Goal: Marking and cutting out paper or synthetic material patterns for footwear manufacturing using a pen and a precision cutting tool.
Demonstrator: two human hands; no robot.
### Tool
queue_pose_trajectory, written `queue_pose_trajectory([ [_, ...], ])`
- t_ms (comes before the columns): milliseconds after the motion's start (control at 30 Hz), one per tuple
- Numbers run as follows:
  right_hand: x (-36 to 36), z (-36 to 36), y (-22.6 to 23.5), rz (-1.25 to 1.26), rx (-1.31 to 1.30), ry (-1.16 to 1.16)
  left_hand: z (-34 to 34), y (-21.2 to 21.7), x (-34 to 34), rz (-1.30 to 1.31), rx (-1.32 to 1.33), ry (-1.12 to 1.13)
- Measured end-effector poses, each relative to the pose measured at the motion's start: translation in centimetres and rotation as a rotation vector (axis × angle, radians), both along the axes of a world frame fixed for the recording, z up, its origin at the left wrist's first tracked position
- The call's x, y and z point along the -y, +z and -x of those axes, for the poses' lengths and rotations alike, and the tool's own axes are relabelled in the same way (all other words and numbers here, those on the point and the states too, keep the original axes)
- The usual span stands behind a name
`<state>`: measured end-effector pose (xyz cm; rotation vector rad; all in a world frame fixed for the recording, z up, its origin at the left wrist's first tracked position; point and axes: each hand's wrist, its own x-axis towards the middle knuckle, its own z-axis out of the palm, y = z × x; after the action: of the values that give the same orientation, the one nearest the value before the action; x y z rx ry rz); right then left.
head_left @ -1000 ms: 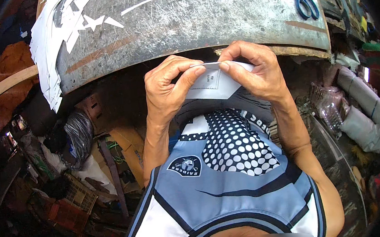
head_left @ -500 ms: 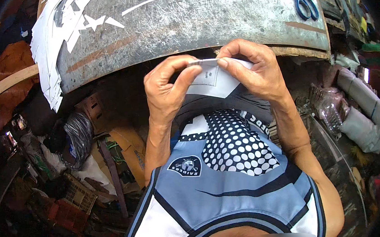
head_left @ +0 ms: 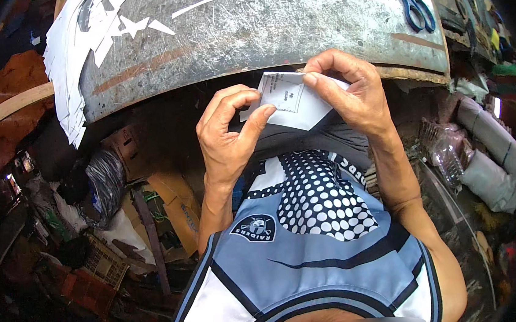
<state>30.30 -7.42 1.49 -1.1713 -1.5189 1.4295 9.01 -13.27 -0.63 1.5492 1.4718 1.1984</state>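
A small white paper piece with printed lines and a pointed lower corner is held up near the table edge, above my lap. My right hand pinches its upper right part between thumb and forefinger. At the left side of the paper is my left hand, its thumb and forefinger parted. The left thumb tip touches the printed face, while the forefinger tip is by the left edge. Whatever the other left fingers touch behind the paper is hidden.
A worn, scratched table spans the far side. White paper cutoffs overhang its left edge, and blue-handled scissors lie at its right. Cardboard and a crate lie low left; clear plastic packaging sits at right.
The paper's upper edge has opened out, showing more printed lines. My left thumb and forefinger have parted from their pinch, while my right hand keeps hold near the top.
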Motion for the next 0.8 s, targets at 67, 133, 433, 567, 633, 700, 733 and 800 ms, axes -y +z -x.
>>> queue_pose_trajectory([
  [67, 0.0, 0.0, 0.1, 0.018, 0.003, -0.003, 0.0, 0.2, -0.1, -0.007, -0.037, -0.020],
  [133, 0.0, -0.1, 0.2, 0.035, 0.005, -0.005, 0.0, 0.4, -0.2, 0.061, -0.043, -0.017],
  [433, -0.1, -0.2, -0.2, -0.033, 0.006, 0.015, -0.1, 0.5, -0.4, 0.088, -0.020, -0.038],
  [567, -0.2, -0.2, 0.0, -0.053, 0.022, 0.036, -0.5, 0.5, -0.7, 0.112, 0.089, -0.043],
  [633, -0.3, -0.3, 0.0, -0.066, 0.032, 0.044, -0.6, 0.3, -1.1, 0.112, 0.208, -0.060],
  [700, -0.3, -0.4, 0.1, -0.054, 0.026, 0.067, -0.7, 0.5, -1.3, 0.135, 0.225, -0.042],
  [733, -0.4, -0.4, 0.1, -0.053, 0.027, 0.064, -0.7, 0.5, -1.4, 0.158, 0.244, -0.023],
  [800, -0.5, -0.4, 0.1, -0.074, 0.045, 0.084, -0.7, 0.4, -1.6, 0.148, 0.257, -0.028],
])
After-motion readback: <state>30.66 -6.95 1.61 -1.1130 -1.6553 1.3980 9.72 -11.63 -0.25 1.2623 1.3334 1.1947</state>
